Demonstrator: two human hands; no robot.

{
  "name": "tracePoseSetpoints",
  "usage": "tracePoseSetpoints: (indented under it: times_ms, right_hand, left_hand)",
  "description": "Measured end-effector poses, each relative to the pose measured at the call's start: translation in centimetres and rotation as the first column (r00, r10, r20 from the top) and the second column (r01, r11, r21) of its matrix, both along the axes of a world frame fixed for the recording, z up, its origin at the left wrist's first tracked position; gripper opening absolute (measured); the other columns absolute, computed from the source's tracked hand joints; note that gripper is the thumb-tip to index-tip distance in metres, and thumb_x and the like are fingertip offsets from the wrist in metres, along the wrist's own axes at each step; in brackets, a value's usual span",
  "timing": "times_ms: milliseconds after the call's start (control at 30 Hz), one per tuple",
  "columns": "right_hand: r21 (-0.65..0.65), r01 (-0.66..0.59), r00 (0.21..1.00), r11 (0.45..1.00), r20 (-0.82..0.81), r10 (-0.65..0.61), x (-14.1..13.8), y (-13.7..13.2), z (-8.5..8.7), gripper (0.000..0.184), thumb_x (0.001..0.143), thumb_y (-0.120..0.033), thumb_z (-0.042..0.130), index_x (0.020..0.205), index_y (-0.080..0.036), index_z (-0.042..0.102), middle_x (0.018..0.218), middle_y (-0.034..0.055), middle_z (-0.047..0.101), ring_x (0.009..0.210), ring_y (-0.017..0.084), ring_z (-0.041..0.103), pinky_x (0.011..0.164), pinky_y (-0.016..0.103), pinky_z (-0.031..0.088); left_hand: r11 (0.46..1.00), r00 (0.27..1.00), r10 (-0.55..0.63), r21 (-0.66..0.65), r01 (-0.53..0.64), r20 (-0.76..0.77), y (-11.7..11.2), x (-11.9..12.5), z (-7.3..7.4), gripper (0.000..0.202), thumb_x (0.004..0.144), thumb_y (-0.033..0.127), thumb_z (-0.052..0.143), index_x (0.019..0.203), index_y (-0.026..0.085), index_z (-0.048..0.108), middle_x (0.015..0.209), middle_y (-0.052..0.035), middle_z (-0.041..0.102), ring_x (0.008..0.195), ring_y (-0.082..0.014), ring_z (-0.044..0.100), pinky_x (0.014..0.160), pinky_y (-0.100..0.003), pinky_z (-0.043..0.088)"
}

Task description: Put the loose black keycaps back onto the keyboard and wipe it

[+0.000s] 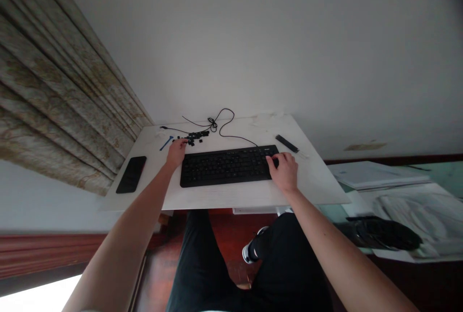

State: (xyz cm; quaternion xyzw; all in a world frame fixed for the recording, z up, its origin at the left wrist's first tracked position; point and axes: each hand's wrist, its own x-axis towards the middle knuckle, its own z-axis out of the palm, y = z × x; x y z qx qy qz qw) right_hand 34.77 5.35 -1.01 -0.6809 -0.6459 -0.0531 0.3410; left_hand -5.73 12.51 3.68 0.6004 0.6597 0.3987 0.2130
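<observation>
A black keyboard (pixel 226 165) lies across the middle of a white table (pixel 318 177). My left hand (pixel 176 152) reaches past the keyboard's far left corner, its fingertips at a small heap of loose black keycaps (pixel 197 137); the fingers are curled and I cannot make out if they hold one. My right hand (pixel 284 169) rests on the keyboard's right end, fingers bent down onto the keys. The keyboard's black cable (pixel 220 121) curls in a loop behind it.
A black phone (pixel 131 173) lies at the table's left edge, a blue tool (pixel 166 142) near the keycaps, a dark flat bar (pixel 287 143) at the back right. Curtains hang left. A glass side table (pixel 398 191) with papers and dark items stands right.
</observation>
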Motion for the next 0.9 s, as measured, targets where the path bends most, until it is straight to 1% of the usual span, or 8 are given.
tracePoseSetpoints:
  times_ms: [67, 133, 233, 367, 567, 700, 800, 900]
  right_hand:
    - [-0.001, -0.005, 1.000, 1.000, 0.006, 0.005, 0.0, 0.0, 0.1, 0.043, 0.096, -0.053, 0.044, 0.086, -0.017, 0.065, 0.098, 0.0137, 0.063, 0.093, 0.028, 0.054, 0.080, 0.039, 0.038]
    - [-0.001, -0.010, 1.000, 1.000, 0.009, 0.010, -0.1, 0.0, 0.1, 0.042, 0.096, -0.052, 0.044, 0.086, -0.017, 0.065, 0.098, 0.0138, 0.063, 0.094, 0.028, 0.053, 0.080, 0.039, 0.038]
    - [0.005, -0.008, 1.000, 1.000, -0.004, 0.008, -0.2, -0.1, 0.2, 0.041, 0.096, -0.051, 0.045, 0.086, -0.017, 0.065, 0.097, 0.0137, 0.063, 0.094, 0.028, 0.054, 0.081, 0.039, 0.038]
    - [0.024, -0.001, 1.000, 1.000, -0.030, 0.002, -0.2, -0.2, 0.3, 0.038, 0.095, -0.050, 0.047, 0.085, -0.017, 0.065, 0.095, 0.0128, 0.062, 0.094, 0.027, 0.054, 0.081, 0.040, 0.039]
    - [0.129, -0.029, 0.996, 0.991, -0.078, 0.040, -0.9, -1.3, 1.4, 0.030, 0.094, -0.044, 0.050, 0.084, -0.018, 0.063, 0.093, 0.0120, 0.064, 0.096, 0.028, 0.056, 0.086, 0.043, 0.042]
    - [0.134, -0.206, 0.935, 0.969, -0.265, 0.235, -4.8, -3.5, 3.3, 0.025, 0.092, -0.043, 0.054, 0.087, -0.020, 0.063, 0.088, 0.0090, 0.065, 0.087, 0.024, 0.059, 0.085, 0.041, 0.046]
    - [0.046, -0.459, 0.709, 0.887, -0.582, 0.398, -9.2, -5.7, 5.0, 0.028, 0.090, -0.047, 0.059, 0.099, -0.021, 0.065, 0.088, 0.0067, 0.066, 0.077, 0.020, 0.061, 0.072, 0.034, 0.050]
    - [0.003, -0.601, 0.483, 0.800, -0.796, 0.365, -13.0, -7.4, 6.1, 0.033, 0.089, -0.050, 0.060, 0.103, -0.021, 0.067, 0.089, 0.0061, 0.069, 0.076, 0.018, 0.064, 0.068, 0.031, 0.051]
  left_hand:
    - [0.999, 0.890, -0.011, -0.021, 0.024, 0.456, -1.2, 1.4, 0.5, 0.017, 0.088, 0.022, 0.060, 0.103, 0.020, 0.069, 0.104, -0.0066, 0.068, 0.093, -0.0188, 0.062, 0.086, -0.033, 0.047]
    - [0.988, 0.608, -0.050, -0.049, 0.145, 0.793, -3.0, 3.0, 1.2, 0.021, 0.086, 0.025, 0.067, 0.107, 0.023, 0.068, 0.101, -0.0037, 0.067, 0.084, -0.0134, 0.061, 0.078, -0.027, 0.048]
    - [0.966, 0.296, -0.069, -0.010, 0.258, 0.953, -6.3, 5.4, 2.2, 0.024, 0.086, 0.024, 0.070, 0.109, 0.024, 0.067, 0.104, -0.0020, 0.065, 0.078, -0.0092, 0.059, 0.072, -0.023, 0.047]
    - [0.953, 0.134, -0.071, 0.027, 0.301, 0.988, -10.2, 8.0, 3.3, 0.021, 0.088, 0.024, 0.069, 0.109, 0.025, 0.066, 0.104, -0.0019, 0.064, 0.076, -0.0080, 0.057, 0.068, -0.022, 0.046]
    - [0.949, 0.061, -0.052, 0.030, 0.314, 0.997, -13.6, 9.9, 3.9, 0.024, 0.085, 0.024, 0.072, 0.109, 0.025, 0.066, 0.105, -0.0016, 0.064, 0.075, -0.0073, 0.055, 0.069, -0.022, 0.045]
    - [0.956, 0.107, -0.035, 0.002, 0.293, 0.994, -15.0, 10.7, 3.4, 0.029, 0.082, 0.028, 0.076, 0.110, 0.024, 0.066, 0.105, -0.0027, 0.065, 0.075, -0.0074, 0.055, 0.070, -0.023, 0.044]
    - [0.962, 0.215, -0.031, -0.030, 0.273, 0.976, -15.8, 11.6, 2.5, 0.031, 0.080, 0.032, 0.078, 0.107, 0.022, 0.067, 0.101, -0.0032, 0.066, 0.073, -0.0071, 0.054, 0.069, -0.022, 0.043]
    - [0.968, 0.314, -0.035, -0.046, 0.247, 0.949, -16.3, 12.6, 1.4, 0.031, 0.077, 0.035, 0.079, 0.103, 0.021, 0.068, 0.094, -0.0015, 0.065, 0.070, -0.0069, 0.053, 0.067, -0.022, 0.041]
